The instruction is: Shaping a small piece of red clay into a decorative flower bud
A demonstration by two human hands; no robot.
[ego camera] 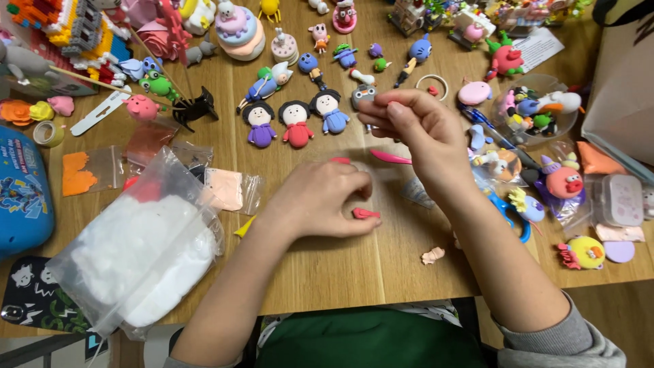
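Green cloth (pixel 368 341) is seen at the bottom edge, closest to the viewer, just below the near edge of a wooden table (pixel 340 272). Two forearms are stretched up from there across the wood. The left hand (pixel 320 201) is laid knuckles-up on the table, its fingers curled and pressed together, with a small red clay piece (pixel 366 214) touching its fingertips on the tabletop. The right hand (pixel 409 126) is raised above the table, its thumb and fingers pinched together; whatever is held between them is too small to be made out. A pink modelling tool (pixel 390 157) is seen lying just beneath that hand. A big clear bag of white clay (pixel 143 255) is set near the left edge, overhanging the table's front. A small pale clay piece (pixel 432 255) is left alone on the bare strip of wood between the forearms and the near edge, the only open room shown. Farther back, three round-headed clay dolls (pixel 294 123) are lined up side by side, and many small colourful figures are crowded along the far edge and right side.
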